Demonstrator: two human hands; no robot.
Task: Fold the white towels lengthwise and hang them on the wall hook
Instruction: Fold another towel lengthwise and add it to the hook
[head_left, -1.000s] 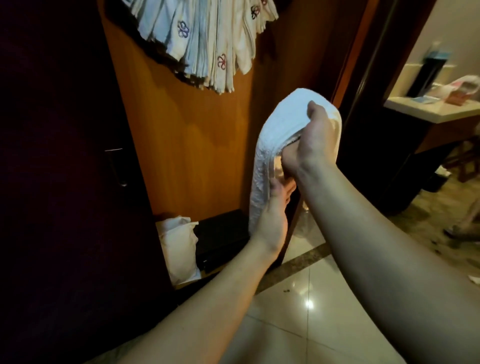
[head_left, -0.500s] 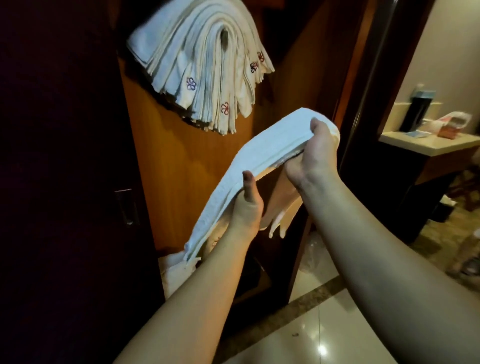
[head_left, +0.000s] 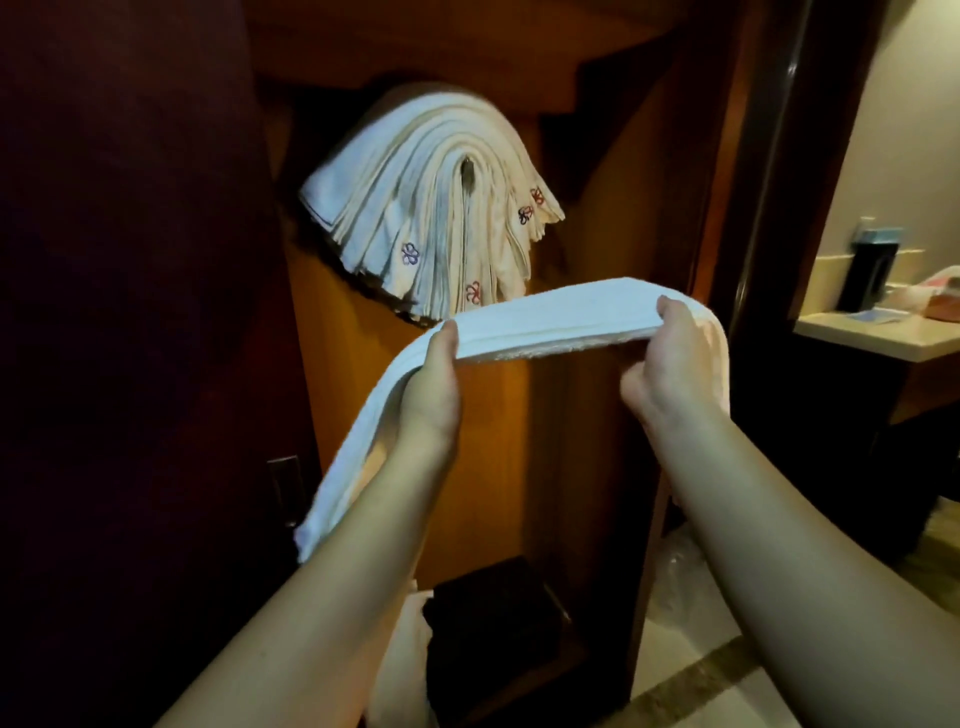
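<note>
Two bare forearms, reaching up from the bottom edge. Left hand (head_left: 431, 384) under the towel (head_left: 545, 312), thumb on top, fingers curled beneath, gripping the folded strip. Right hand (head_left: 670, 358) at the other end, fingers wrapped over the top edge, holding it too. One towel held, folded lengthwise into a narrow band, stretched nearly level between the two hands; the left part hanging down past the left wrist, the right end draped over the back of the right hand.

Below the towel, low down: one dark box (head_left: 493, 623) on the cabinet floor, something white (head_left: 400, 660) just left of it, shape unclear. Pale tiled floor (head_left: 727, 691) to the lower right of the towel.

Behind and above the towel: one thick stack (head_left: 415, 208) of folded towels draped over one hook (head_left: 466, 169) on the orange wood panel (head_left: 493, 441); too many layers to count. Four small embroidered flower marks visible on the hanging ends. Held towel below the stack, not touching it.

Far right of the towel: one worktop (head_left: 883, 338) carrying one dark container (head_left: 872, 270) and some blurred items.
</note>
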